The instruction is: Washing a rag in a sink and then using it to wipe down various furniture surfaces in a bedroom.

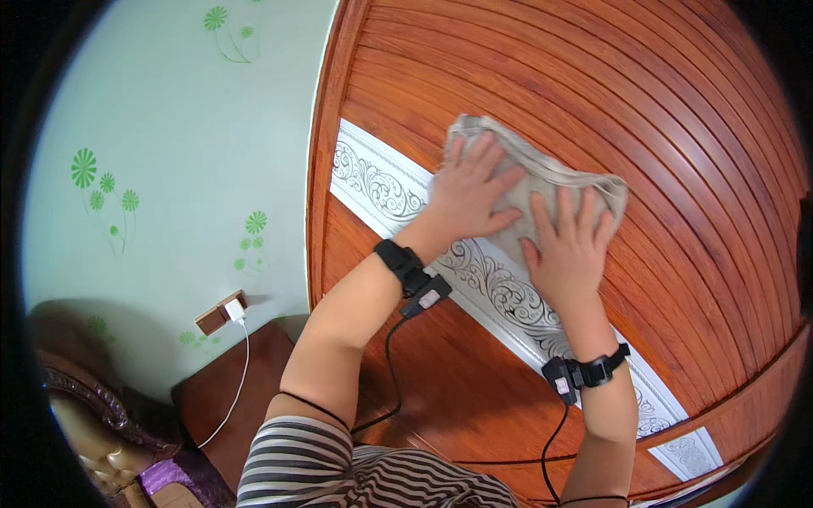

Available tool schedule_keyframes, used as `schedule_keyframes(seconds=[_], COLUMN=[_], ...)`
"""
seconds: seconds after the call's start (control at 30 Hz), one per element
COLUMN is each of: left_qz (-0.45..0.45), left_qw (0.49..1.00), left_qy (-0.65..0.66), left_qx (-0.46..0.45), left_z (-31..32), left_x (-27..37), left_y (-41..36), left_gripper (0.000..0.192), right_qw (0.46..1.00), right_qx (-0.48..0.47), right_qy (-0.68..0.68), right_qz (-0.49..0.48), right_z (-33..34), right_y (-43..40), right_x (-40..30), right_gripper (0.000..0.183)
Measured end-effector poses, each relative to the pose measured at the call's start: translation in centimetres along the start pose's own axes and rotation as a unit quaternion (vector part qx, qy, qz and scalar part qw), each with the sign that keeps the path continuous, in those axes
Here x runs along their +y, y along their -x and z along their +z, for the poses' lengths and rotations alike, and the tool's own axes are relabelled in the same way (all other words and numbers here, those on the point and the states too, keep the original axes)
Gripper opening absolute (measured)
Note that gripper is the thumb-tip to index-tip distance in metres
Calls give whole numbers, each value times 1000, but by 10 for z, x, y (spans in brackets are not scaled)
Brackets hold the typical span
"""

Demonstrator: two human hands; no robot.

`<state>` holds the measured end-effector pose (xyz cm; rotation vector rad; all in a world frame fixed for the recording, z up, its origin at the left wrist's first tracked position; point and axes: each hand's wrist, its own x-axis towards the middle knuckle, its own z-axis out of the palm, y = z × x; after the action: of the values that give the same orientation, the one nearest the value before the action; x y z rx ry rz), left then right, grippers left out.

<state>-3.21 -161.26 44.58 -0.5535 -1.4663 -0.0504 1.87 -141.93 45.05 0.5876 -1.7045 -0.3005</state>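
Note:
A grey-beige cloth (533, 162) lies spread against a reddish-brown wooden door with slats (635, 114). My left hand (476, 187) rests flat on the cloth's left part, fingers spread and slightly blurred. On its right part, my right hand (571, 241) presses with the palm down and the fingers apart. Neither hand closes around the fabric. The cloth's lower edge overlaps a silver-white decorative strip (508, 295) with dark scroll patterns, which runs diagonally under both forearms. A black strap with a small cabled device sits on each wrist.
Left of the wooden door frame (325, 159) is a pale wall (171, 127) with green flower prints. A white charger (235, 310) with a cable is plugged into a brown socket (213, 319). Below are a brown cabinet top (216, 387) and a tufted headboard (101, 438).

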Motion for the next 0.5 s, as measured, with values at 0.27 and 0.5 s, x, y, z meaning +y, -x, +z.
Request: schedule_keyframes(seconds=[0.27, 0.5], left_qz=[-102, -108], left_qw=[977, 943], left_qy=[-188, -310], left_qx=[-27, -43], left_z=[-82, -138], left_x=[4, 50], left_y=[33, -10], left_gripper=[59, 53], right_qw=[973, 961], right_qx=[114, 189], right_qy=[-126, -113], right_qz=[-155, -169], right_z=[-20, -59], right_y=[-23, -36], right_x=[-31, -20], right_gripper=[51, 38])
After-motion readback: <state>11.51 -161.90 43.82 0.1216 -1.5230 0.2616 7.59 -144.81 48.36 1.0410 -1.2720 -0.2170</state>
